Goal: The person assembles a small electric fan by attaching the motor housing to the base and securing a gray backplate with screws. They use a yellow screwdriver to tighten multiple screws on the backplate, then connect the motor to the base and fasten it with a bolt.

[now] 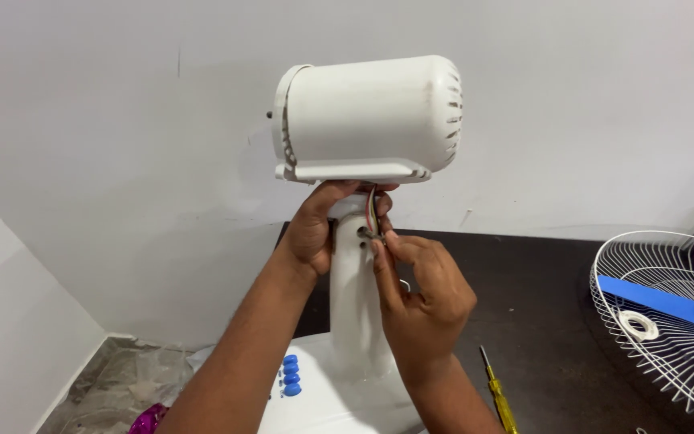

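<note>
— What do you see from there?

— I see the fan (363,241) standing on its base (339,402) at the edge of the dark tabletop (540,321), before a white wall. The motor housing (367,116) sits on top of the neck (353,305). No blade and no guard are on it; only the short shaft shows at the left side.

— And the hands?

— My left hand (315,229) is closed around the top of the neck, just under the housing. My right hand (419,289) pinches the wires (373,210) with thumb and forefinger; the other fingers are half curled. The wires come down from the housing to a hole in the neck.

— How far is the work, in your opinion?

— I judge the fan is already stripped: the guard (668,321) lies on the right of the tabletop with the blue blade (660,301) in it, well apart from the fan. The wires are now in hand. The housing is closed, and the screwdriver (498,395) lies unused near my right forearm.
</note>
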